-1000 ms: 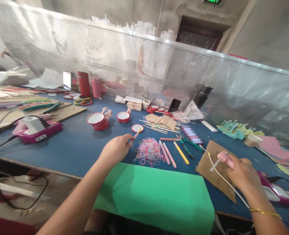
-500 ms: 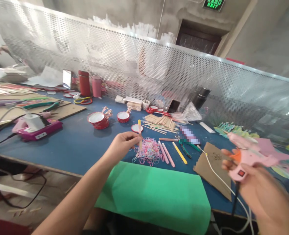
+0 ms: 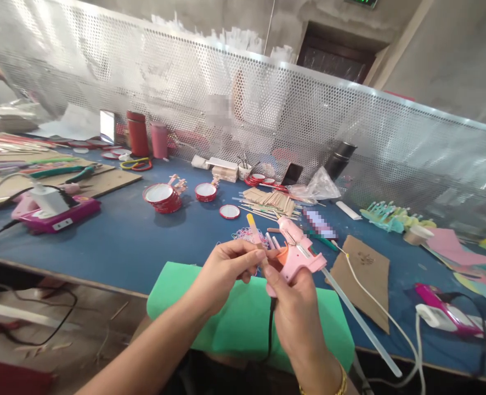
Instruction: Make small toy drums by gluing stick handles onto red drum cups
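Note:
My left hand [image 3: 232, 269] pinches a short pale pink stick with a yellow end [image 3: 254, 227], tilted up and away from me. My right hand [image 3: 294, 304] is wrapped round a pink hot glue gun [image 3: 296, 249]; a long clear glue stick [image 3: 364, 323] juts from its rear. Both hands nearly meet over a green sheet [image 3: 222, 323] at the table's front edge. Behind the fingers, a pile of pastel elastic loops [image 3: 243, 235] and some pink sticks are partly hidden. A flat red-rimmed white disc [image 3: 229, 211] lies just beyond.
Red-rimmed little drums [image 3: 160, 196] stand on the blue table [image 3: 115, 236], left of centre. Wooden sticks [image 3: 271, 200] lie behind my hands. To the right are brown cardboard [image 3: 362, 280], a white cord and a purple power strip [image 3: 452, 315]. A perforated metal screen [image 3: 177, 77] closes the back.
My right hand has brought the glue gun in from the far right to beside my left hand. My left hand has moved slightly right and down with the stick.

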A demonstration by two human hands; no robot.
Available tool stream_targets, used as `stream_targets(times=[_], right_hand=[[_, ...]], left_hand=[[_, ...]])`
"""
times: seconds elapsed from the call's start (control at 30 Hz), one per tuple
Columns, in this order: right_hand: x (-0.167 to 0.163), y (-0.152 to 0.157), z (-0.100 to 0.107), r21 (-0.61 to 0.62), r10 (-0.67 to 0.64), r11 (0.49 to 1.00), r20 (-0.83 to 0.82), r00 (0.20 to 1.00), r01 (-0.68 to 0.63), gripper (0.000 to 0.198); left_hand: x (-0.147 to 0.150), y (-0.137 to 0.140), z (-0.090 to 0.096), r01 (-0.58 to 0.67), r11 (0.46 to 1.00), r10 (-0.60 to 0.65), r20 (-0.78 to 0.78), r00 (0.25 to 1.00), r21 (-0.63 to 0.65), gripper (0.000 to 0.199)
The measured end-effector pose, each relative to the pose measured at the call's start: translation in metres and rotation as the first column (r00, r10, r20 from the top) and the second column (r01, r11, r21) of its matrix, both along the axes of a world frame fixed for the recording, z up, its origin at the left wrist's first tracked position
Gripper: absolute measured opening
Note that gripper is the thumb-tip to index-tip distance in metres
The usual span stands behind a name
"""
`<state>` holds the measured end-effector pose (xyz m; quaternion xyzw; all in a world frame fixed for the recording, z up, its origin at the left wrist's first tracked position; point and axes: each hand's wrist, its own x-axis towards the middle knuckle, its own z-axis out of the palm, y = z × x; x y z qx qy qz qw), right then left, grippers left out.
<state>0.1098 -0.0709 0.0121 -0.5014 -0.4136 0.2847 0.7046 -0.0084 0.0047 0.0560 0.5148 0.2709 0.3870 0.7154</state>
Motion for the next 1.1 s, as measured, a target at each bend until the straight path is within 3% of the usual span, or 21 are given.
stream_targets(times=[0.1, 0.27, 0.47, 0.67, 0.77, 0.87, 1.1], right_hand=[[-0.005, -0.001, -0.002, -0.082, 0.008, 0.996, -0.185, 0.983, -0.023, 0.049], [-0.010, -0.003, -0.007, -0.212, -0.055, 0.977, -0.274, 0.960, -0.004, 0.062], [-0.003, -0.009, -0.010, -0.208, 0.024, 0.975, -0.255, 0.967, -0.080, 0.056], [0.012, -0.032, -0.012, -0.282, 0.145, 0.944, -0.116, 0.983, -0.173, 0.050], [0.023, -0.038, -0.021, -0.267, 0.238, 0.930, -0.086, 0.968, -0.252, 0.045], [0.031, -0.036, -0.027, -0.249, 0.289, 0.913, -0.159, 0.944, -0.322, 0.047], [0.021, -0.031, -0.007, -0.084, 0.443, 0.873, -0.275, 0.853, -0.480, 0.044]], left_hand=[[-0.006, 0.005, -0.002, -0.019, 1.000, 0.019, 0.016, 1.000, 0.010, 0.031], [-0.011, 0.019, -0.009, 0.001, 1.000, 0.002, 0.116, 0.993, -0.022, 0.036], [-0.021, 0.047, -0.011, -0.060, 0.996, 0.068, 0.120, 0.990, -0.066, 0.042], [-0.037, 0.074, -0.017, -0.108, 0.992, 0.110, 0.026, 0.994, -0.060, 0.042], [-0.040, 0.077, -0.022, -0.114, 0.992, 0.113, -0.012, 0.993, -0.059, 0.039], [-0.039, 0.077, -0.023, -0.110, 0.991, 0.108, -0.030, 0.994, -0.072, 0.038], [-0.041, 0.076, -0.023, -0.098, 0.992, 0.097, -0.015, 0.995, -0.084, 0.033]])
